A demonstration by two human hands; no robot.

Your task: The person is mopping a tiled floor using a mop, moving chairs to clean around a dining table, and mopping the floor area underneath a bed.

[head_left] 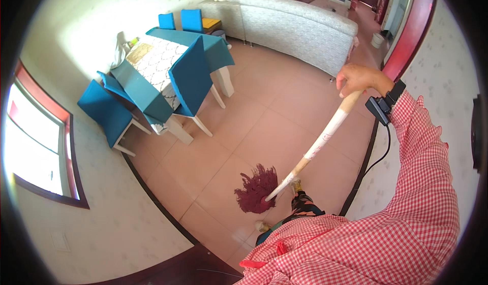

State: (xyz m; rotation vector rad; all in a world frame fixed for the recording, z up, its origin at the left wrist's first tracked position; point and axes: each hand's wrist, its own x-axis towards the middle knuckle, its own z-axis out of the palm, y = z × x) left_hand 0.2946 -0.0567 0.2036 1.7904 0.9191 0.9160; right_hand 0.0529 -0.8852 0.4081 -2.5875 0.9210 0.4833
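My right hand [358, 80] grips the top end of a mop's long pole [325, 132], its fingers curled round it. The pole is pale wood, partly wrapped in white, and slants down to the left. At its lower end the dark red string mop head [257, 187] is spread on the tiled floor, close to my feet. A black band [394, 93] with a small dark device and a cable sits on my right wrist, below the red checked sleeve [422, 168]. My left hand is out of sight.
A table [137, 84] with blue-green cover and several blue chairs [190, 76] stands at the left. Behind it, the back of a grey sofa [295, 28] faces me. A white bin [377, 40] is by the far right doorway. Walls with dark skirting flank both sides.
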